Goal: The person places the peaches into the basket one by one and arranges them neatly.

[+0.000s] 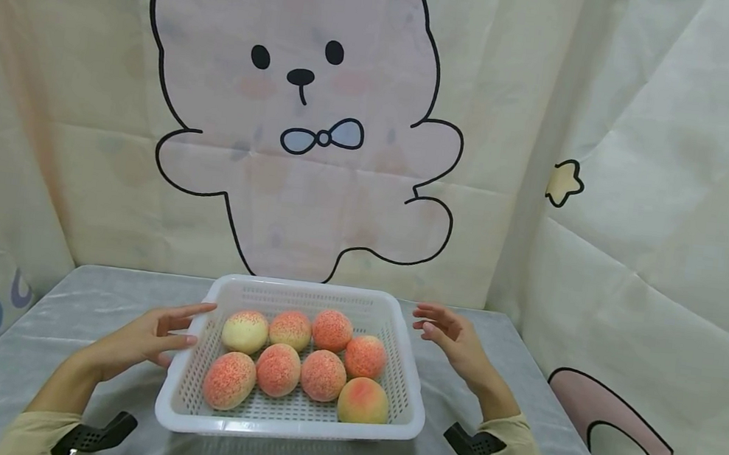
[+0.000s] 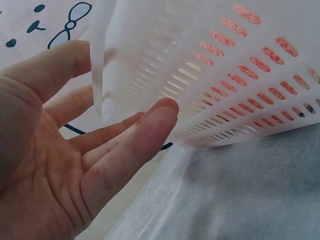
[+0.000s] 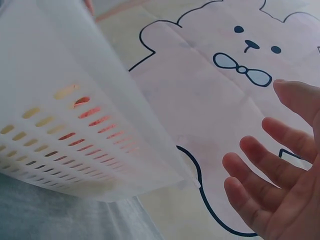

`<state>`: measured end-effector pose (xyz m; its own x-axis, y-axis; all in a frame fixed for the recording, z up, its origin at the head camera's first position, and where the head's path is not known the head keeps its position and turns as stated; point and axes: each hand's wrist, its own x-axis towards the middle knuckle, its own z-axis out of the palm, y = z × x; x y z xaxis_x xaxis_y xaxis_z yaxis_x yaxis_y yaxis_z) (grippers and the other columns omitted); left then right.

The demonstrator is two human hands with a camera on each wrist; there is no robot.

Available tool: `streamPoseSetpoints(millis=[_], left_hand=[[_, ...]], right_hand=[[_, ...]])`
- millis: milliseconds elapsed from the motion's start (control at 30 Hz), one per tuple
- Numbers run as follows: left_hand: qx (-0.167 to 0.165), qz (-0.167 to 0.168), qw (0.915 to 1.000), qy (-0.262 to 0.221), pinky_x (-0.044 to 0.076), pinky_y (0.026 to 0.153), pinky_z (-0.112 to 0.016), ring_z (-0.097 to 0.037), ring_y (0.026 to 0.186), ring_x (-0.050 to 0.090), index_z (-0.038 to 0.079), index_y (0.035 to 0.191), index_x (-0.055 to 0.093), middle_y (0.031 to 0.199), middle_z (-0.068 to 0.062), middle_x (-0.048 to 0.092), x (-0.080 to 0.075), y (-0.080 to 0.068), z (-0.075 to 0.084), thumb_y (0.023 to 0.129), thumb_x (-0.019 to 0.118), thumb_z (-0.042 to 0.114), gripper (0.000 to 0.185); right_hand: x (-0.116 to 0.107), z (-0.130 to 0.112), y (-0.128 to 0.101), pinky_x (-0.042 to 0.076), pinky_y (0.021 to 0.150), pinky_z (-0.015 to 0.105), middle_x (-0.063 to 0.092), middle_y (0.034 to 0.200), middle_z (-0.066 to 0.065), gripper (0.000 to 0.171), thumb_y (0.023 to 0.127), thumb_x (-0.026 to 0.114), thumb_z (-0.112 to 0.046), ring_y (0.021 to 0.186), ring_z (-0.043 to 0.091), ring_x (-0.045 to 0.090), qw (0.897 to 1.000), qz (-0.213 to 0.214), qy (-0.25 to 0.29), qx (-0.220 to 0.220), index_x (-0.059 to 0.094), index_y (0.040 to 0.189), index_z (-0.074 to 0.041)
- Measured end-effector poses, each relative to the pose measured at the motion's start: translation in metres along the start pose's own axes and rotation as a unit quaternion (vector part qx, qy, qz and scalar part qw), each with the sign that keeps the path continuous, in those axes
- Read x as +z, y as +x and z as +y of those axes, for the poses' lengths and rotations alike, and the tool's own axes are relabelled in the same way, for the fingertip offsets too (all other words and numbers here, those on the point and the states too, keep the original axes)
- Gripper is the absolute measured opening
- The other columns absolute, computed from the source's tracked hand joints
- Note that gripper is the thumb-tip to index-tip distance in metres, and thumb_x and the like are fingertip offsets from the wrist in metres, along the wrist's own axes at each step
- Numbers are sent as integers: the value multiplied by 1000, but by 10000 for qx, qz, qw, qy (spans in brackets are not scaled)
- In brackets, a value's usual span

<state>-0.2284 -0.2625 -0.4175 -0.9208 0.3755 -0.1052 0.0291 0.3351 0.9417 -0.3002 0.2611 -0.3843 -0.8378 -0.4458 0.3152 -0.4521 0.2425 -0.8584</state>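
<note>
A white plastic basket (image 1: 290, 427) with slotted walls stands on the table and holds several peaches (image 1: 278, 370), some rosy and speckled, others more yellow. My left hand (image 1: 149, 335) is at the basket's left rim, its fingers loosely extended. In the left wrist view, part of the left hand (image 2: 65, 140) passes behind the rim flange, so the contact there is hidden. On the other side, my right hand (image 1: 459, 345) is held apart from the basket's right rim. The right wrist view has the right hand (image 3: 270, 180) with fingers spread and slightly bent, nothing in it.
Grey cloth covers the table (image 1: 118, 290). Behind it hangs a pale curtain (image 1: 502, 64) with a cartoon bear (image 1: 286, 212), and more printed cloth encloses both sides. Each forearm carries a black wrist strap (image 1: 474, 443).
</note>
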Motion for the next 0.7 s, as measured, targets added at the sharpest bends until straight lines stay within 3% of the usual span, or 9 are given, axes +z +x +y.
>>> streamPoseSetpoints(millis=[100, 433, 533, 700], left_hand=[[-2, 32, 10000, 36, 61, 82, -43, -34, 130, 57, 14, 161, 27, 165, -29, 21, 0, 0, 0, 101, 60, 25, 69], [44, 209, 9996, 194, 60, 81, -43, -40, 130, 56, 12, 159, 31, 163, -32, 24, -2, -1, -1, 101, 61, 25, 68], [73, 376, 9984, 415, 59, 79, -43, -43, 130, 55, 11, 159, 32, 160, -32, 30, -1, -2, 2, 100, 63, 26, 68], [293, 697, 9944, 732, 59, 77, -43, -46, 128, 57, 11, 157, 35, 154, -33, 40, 0, 0, 5, 100, 64, 28, 67]], right_hand=[[-1, 3, -2, 54, 92, 24, 65, 125, -14, 39, 103, 54, -10, 111, 10, 68, 9999, 85, 100, -25, 52, 140, 2], [0, 11, 2, 55, 89, 22, 66, 120, -14, 36, 104, 54, -9, 107, 9, 68, 9993, 342, 114, -59, 53, 137, 4], [-1, 14, 2, 54, 89, 21, 66, 122, -6, 36, 102, 56, -8, 106, 7, 68, 9993, 379, -9, -58, 54, 136, 4], [-2, 18, 0, 53, 91, 19, 65, 127, 19, 35, 101, 59, -5, 106, 3, 67, 9975, 513, -466, -162, 57, 134, 5]])
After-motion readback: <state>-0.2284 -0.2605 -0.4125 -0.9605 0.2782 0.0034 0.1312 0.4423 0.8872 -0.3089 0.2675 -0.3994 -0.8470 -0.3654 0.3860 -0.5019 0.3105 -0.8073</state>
